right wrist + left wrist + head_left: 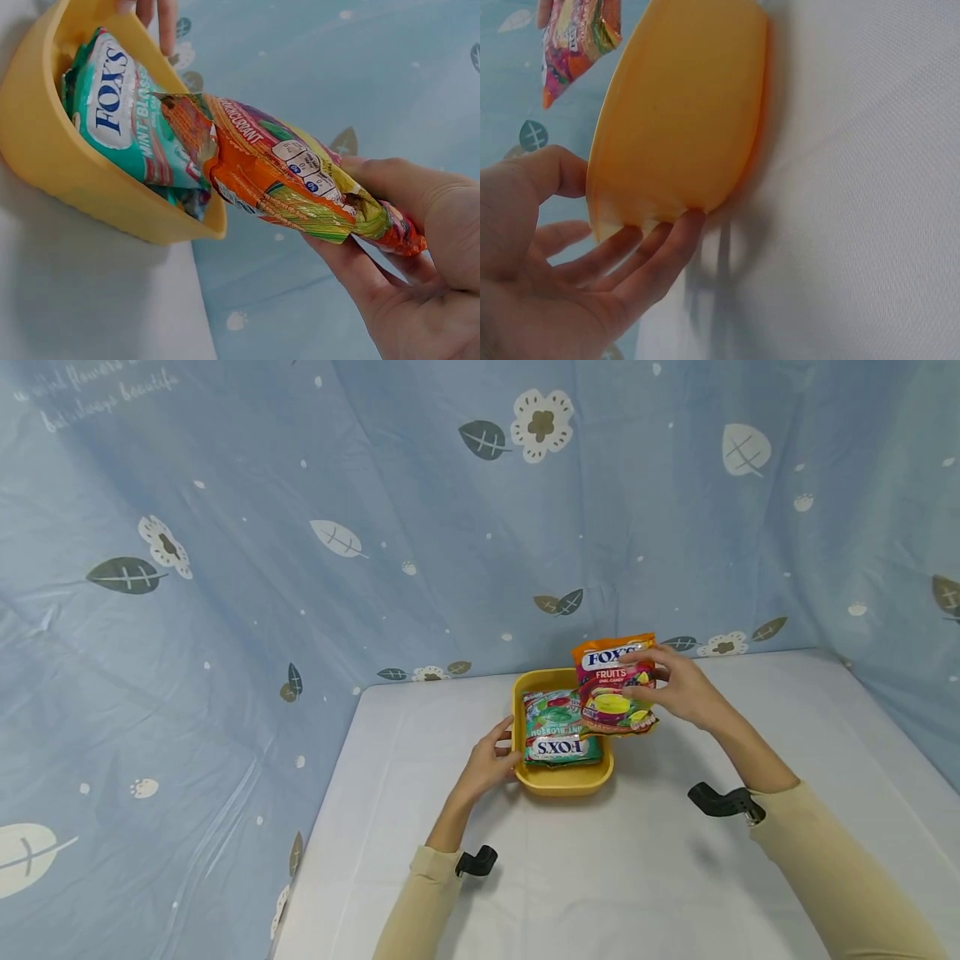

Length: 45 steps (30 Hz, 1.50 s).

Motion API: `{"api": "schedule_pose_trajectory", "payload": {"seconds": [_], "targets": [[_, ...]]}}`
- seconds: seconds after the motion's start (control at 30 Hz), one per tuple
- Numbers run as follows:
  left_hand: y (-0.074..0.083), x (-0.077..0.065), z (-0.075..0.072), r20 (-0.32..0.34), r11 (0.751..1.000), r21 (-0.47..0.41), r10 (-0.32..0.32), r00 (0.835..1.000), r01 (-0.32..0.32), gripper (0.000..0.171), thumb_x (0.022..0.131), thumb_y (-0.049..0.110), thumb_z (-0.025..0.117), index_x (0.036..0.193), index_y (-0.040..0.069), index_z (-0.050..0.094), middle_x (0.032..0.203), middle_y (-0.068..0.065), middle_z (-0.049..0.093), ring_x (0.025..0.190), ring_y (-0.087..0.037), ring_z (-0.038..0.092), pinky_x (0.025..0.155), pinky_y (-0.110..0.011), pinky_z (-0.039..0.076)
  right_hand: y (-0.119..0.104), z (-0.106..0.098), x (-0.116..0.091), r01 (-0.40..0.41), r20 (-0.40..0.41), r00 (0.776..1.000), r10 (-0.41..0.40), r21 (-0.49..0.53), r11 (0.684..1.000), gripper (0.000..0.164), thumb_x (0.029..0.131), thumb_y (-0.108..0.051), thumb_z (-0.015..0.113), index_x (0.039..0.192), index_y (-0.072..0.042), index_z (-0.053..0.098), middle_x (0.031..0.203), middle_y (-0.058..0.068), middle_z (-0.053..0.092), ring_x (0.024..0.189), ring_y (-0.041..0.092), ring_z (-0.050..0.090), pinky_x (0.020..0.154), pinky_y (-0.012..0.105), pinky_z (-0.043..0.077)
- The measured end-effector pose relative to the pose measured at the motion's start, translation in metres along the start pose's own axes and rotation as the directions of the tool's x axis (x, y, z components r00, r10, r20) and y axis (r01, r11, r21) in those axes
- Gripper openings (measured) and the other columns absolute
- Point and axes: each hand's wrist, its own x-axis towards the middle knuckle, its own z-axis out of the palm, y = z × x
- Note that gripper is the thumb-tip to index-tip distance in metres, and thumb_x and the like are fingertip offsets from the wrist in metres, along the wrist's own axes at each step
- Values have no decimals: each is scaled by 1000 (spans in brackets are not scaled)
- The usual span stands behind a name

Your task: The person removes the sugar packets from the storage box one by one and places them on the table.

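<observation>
A yellow plastic tub (564,783) sits on the white-covered table. My left hand (487,766) holds its left end, fingers against the outer wall (671,112) and rim. In the tub lies a green Fox's Mint Blossom candy bag (557,731), printed upside down in the head view. My right hand (678,685) pinches an orange and purple Fox's Fruits candy bag (611,697) by its right side, thumb on one face and fingers on the other. This bag is held upright over the tub's right rim, overlapping the green bag in the head view.
The white tabletop (600,877) stretches around the tub. A blue curtain (420,527) with leaves and flowers hangs behind and to the left. Black camera mounts (723,800) are strapped at both wrists, by the beige sleeves.
</observation>
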Motion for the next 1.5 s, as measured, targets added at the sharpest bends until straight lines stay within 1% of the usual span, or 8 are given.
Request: {"api": "schedule_pose_trajectory", "payload": {"seconds": [0.1,0.27,0.4,0.5,0.67,1.03,1.27,1.5], "targets": [[-5,3,1,-8,1000,-3,-2,1000,2,71,90,9,62,154,20,33,135,-17,54,111,-29,65,70,-29,63,0,-2,0,-10,1,1000,10,3,1000,46,87,-22,74,131,-12,60,139,16,46,127,38,45,109,64,40],[-7,3,2,-3,1000,-8,6,1000,-6,70,91,10,62,154,20,33,137,-18,53,113,-31,63,72,-31,63,0,-7,0,-26,-5,1000,26,-10,1000,47,88,-23,73,132,-14,60,143,16,44,130,39,41,111,65,36],[-7,3,1,-1,1000,-18,12,1000,-12,70,91,9,62,154,21,33,137,-18,53,113,-32,63,73,-32,63,1,-11,0,-38,-7,999,37,-17,999,48,89,-24,72,133,-14,59,144,16,43,130,40,41,110,65,37],[-7,3,1,-1,1000,-17,9,1000,-9,70,91,10,61,154,20,33,137,-17,53,112,-30,64,71,-30,63,2,-13,0,-41,-10,999,41,-19,999,48,89,-23,72,134,-13,58,144,17,42,129,41,42,108,65,39],[-7,4,0,5,1000,-13,3,1000,-3,70,90,11,60,154,19,33,136,-16,53,111,-27,64,70,-28,63,4,-17,-1,-39,-21,999,39,-15,999,47,90,-22,71,134,-11,58,144,19,41,129,41,41,109,66,38],[-8,4,1,3,1000,-14,-21,1000,21,71,90,10,61,154,23,33,137,-14,53,112,-27,64,70,-29,63,16,-23,-2,-64,-31,998,63,-36,997,52,89,-20,72,137,-10,55,146,21,39,129,43,40,109,68,36],[-7,3,1,2,1000,-15,-22,1000,22,70,90,11,60,154,22,33,138,-15,53,113,-28,64,70,-30,63,24,-27,-4,-83,-35,996,82,-34,996,51,90,-19,71,137,-9,54,149,21,37,131,44,38,109,68,35],[-9,4,1,0,1000,-14,-19,1000,19,70,91,11,61,154,23,33,137,-15,53,113,-28,63,70,-30,63,30,-28,-6,-72,-48,996,70,-33,997,50,90,-16,71,137,-9,55,147,20,40,131,41,38,109,67,35]]}}
